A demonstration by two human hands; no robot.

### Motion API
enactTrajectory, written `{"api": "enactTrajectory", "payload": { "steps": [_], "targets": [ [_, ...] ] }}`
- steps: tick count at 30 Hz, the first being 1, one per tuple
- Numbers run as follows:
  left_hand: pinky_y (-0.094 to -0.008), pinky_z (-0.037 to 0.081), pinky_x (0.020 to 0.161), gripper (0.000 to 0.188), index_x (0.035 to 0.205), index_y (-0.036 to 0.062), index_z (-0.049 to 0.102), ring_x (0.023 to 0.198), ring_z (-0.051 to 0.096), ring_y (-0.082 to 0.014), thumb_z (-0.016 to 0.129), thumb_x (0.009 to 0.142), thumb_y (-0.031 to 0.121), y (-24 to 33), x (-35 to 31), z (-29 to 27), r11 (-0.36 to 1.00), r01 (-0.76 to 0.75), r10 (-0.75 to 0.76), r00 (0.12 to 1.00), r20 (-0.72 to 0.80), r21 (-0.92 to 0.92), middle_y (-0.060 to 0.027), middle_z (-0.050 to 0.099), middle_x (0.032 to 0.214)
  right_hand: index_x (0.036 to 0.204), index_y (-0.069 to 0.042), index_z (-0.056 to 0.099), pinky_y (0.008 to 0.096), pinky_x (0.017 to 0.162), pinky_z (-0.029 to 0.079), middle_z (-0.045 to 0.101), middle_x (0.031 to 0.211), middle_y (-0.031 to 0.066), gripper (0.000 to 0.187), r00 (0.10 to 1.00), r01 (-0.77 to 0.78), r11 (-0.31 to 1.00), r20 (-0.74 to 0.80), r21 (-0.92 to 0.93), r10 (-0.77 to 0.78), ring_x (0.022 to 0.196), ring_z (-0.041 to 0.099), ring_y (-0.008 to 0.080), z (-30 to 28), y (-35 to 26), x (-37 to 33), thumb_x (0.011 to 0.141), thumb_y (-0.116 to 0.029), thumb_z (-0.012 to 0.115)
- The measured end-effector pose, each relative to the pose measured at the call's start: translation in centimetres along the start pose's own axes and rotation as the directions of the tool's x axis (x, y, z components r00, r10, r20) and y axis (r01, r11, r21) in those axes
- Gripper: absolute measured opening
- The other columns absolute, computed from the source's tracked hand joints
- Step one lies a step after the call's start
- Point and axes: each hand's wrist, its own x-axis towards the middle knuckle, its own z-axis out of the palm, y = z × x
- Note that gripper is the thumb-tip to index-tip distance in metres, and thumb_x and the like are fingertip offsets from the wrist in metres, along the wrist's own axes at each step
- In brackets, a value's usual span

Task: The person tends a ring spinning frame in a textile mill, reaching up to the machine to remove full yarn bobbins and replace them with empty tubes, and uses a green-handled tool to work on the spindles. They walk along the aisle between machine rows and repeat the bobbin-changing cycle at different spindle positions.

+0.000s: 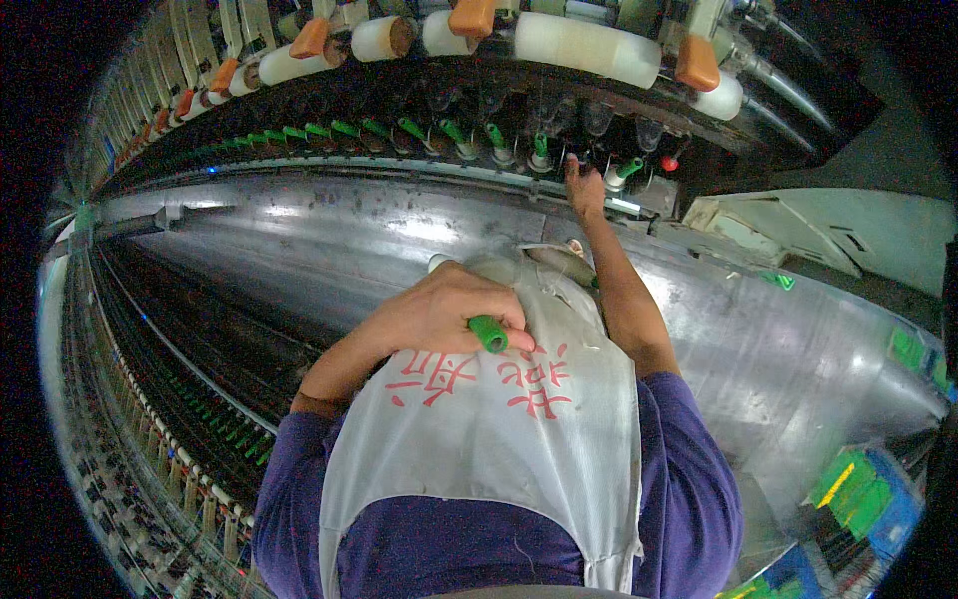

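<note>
My left hand (449, 309) is closed in front of my chest around a green bobbin tube (488, 333), whose hollow end points toward me. Just beyond its knuckles a white rounded end (436, 262) shows; whether it belongs to the same bobbin I cannot tell. My right arm is stretched forward, and my right hand (586, 190) is at the spindle row of a spinning frame, fingers bent together. What they hold, if anything, is hidden. It lies between a green bobbin (540, 150) on its left and another green-topped bobbin (629, 168) on its right.
White rollers (587, 48) with orange levers (697, 62) run above the spindles. A red knob (669, 163) sits right of my hand. My light apron (479, 439) bulges at its pocket. Another machine row (200, 489) is at left; blue crates (888, 499) with green tubes stand lower right.
</note>
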Motion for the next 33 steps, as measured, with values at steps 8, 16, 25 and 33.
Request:
{"api": "enactTrajectory", "payload": {
  "steps": [8,16,25,33],
  "targets": [
    [-0.0312,0.040,0.046,0.016,0.069,0.0092,0.058,0.052,0.056,-0.0216,0.073,0.069,0.016,-0.2,-0.7,-0.3,1.000,-0.008,0.007,0.999,-0.034,-0.021,-0.0043,0.057,0.060,0.085,-0.002,0.056,0.0460,0.061,0.043,0.058,0.069,0.0212,0.051,0.918,0.234,0.958,-0.362,0.164,-0.163,0.072,0.058,0.0407,-1.1,-3.2,-3.7,0.087,-0.050,0.038],
    [-0.0303,0.038,0.044,0.018,0.073,0.0089,0.060,0.050,0.054,-0.0190,0.075,0.065,0.014,1.5,-2.1,-2.5,0.980,-0.200,0.200,0.979,0.040,0.012,-0.0029,0.055,0.060,0.090,-0.001,0.058,0.0441,0.075,0.045,0.059,0.083,0.0263,0.058,0.985,0.159,0.831,0.138,-0.533,-0.100,0.086,0.058,0.0392,-8.8,3.1,-11.4,0.085,-0.055,0.037],
    [-0.0276,0.034,0.040,0.027,0.072,0.0106,0.060,0.044,0.050,-0.0162,0.081,0.056,0.016,2.9,-2.9,-3.8,0.912,-0.405,0.404,0.914,-0.026,-0.064,-0.0007,0.051,0.055,0.097,-0.008,0.059,0.0435,0.071,0.047,0.062,0.083,0.0189,0.028,0.826,0.422,0.679,0.563,-0.601,-0.015,0.081,0.060,0.0357,-14.2,-1.7,-18.9,0.082,-0.027,0.045],
    [-0.0273,0.033,0.039,0.022,0.068,0.0085,0.058,0.043,0.050,-0.0172,0.078,0.061,0.015,1.3,-2.0,-2.9,0.909,-0.401,0.415,0.895,-0.161,0.117,-0.0028,0.051,0.054,0.089,-0.004,0.062,0.0416,0.070,0.048,0.063,0.088,0.0173,0.040,0.747,0.586,0.527,0.662,-0.616,-0.056,0.082,0.061,0.0321,-8.2,-2.9,-18.1,0.084,-0.038,0.042]
  ]
}}
